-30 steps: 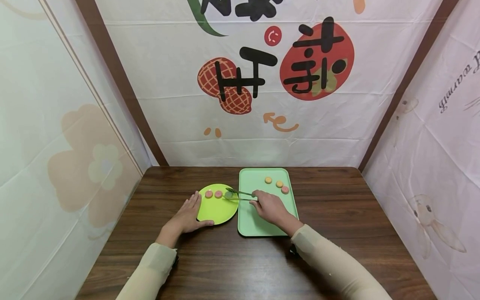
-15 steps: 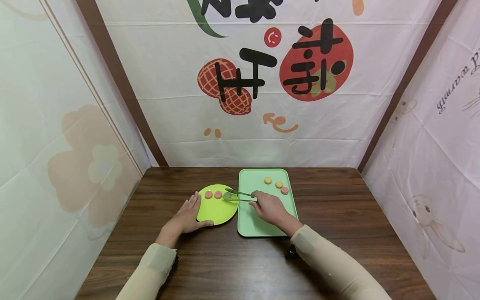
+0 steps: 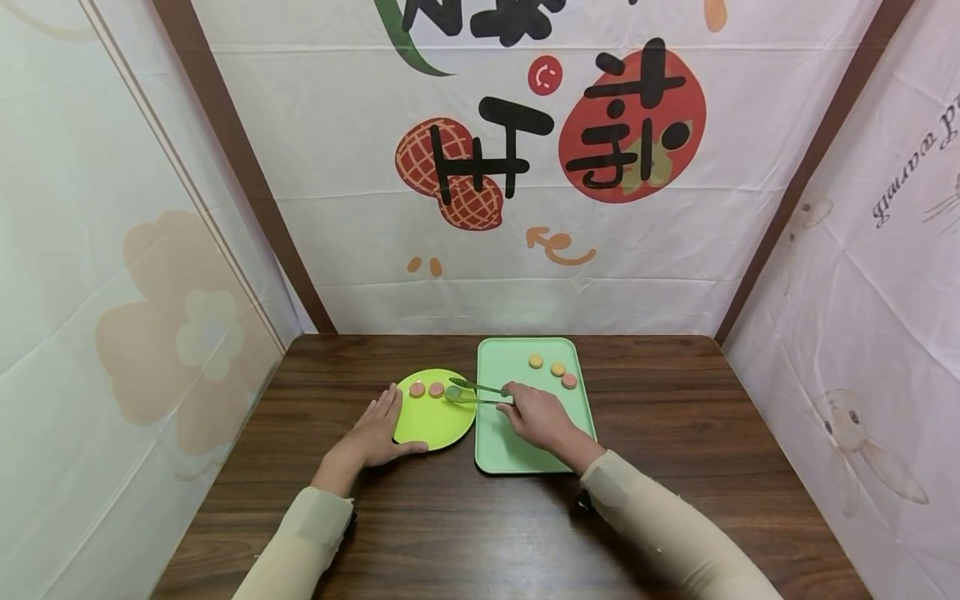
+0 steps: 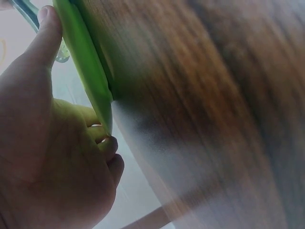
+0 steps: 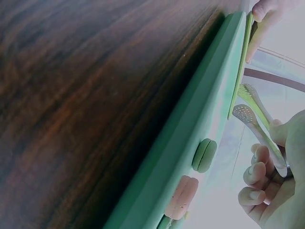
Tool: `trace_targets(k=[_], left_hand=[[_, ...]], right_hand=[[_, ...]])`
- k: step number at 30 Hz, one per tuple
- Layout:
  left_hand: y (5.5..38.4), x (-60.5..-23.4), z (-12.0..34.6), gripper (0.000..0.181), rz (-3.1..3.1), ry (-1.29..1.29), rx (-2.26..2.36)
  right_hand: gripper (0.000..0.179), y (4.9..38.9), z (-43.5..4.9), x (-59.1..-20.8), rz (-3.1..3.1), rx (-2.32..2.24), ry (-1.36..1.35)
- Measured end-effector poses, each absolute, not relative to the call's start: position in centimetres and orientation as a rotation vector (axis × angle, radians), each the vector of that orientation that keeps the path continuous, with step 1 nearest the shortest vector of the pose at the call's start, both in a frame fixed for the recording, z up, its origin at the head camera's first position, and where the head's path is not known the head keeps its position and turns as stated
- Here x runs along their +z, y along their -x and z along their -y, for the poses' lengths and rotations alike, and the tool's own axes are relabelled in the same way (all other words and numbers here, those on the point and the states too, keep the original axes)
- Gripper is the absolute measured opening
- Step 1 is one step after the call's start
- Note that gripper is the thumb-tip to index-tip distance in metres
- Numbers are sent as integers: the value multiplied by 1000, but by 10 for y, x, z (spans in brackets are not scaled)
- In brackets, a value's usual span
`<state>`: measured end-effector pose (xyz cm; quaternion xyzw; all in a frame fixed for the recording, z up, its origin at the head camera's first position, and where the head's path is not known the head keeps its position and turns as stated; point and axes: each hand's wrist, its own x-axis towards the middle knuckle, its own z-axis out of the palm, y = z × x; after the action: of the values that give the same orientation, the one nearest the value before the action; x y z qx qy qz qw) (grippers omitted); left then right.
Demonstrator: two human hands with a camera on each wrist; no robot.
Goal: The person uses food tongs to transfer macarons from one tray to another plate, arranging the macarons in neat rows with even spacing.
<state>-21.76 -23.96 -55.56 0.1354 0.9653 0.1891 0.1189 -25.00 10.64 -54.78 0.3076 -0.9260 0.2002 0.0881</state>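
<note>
My left hand (image 3: 377, 431) lies along the left rim of a yellow-green round plate (image 3: 435, 429), fingers extended and thumb at the near edge. In the left wrist view, the thumb (image 4: 45, 40) touches the rim. Two pink macarons (image 3: 437, 389) sit on the plate's far part. With my right hand (image 3: 542, 414) I grip metal tongs (image 3: 487, 402) that reach leftward over the plate. Their perforated heads (image 5: 244, 113) stand apart, beside the right-hand macaron, and I see nothing held between them.
A mint-green rectangular tray (image 3: 498, 446) lies right of the plate, under my right hand. Near its far right corner are two yellow macarons (image 3: 536, 361) and a pink macaron (image 3: 569, 381). The brown wooden table (image 3: 465, 533) meets a printed cloth wall (image 3: 525, 292) behind.
The lower tong head has shifted slightly left and toward me. My left hand stays on the plate's rim, and the macarons have not visibly moved.
</note>
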Motion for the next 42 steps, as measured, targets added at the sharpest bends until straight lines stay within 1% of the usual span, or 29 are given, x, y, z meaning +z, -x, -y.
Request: trace_targets(k=[26,42], left_hand=[[219,-556,238,126,-2827,-394,544],[218,-556,238,127,-2817,-382,540]], right_hand=[[26,249,-111,-551,2703,589,-920],[28,248,-113,-552,2727,570,-915]])
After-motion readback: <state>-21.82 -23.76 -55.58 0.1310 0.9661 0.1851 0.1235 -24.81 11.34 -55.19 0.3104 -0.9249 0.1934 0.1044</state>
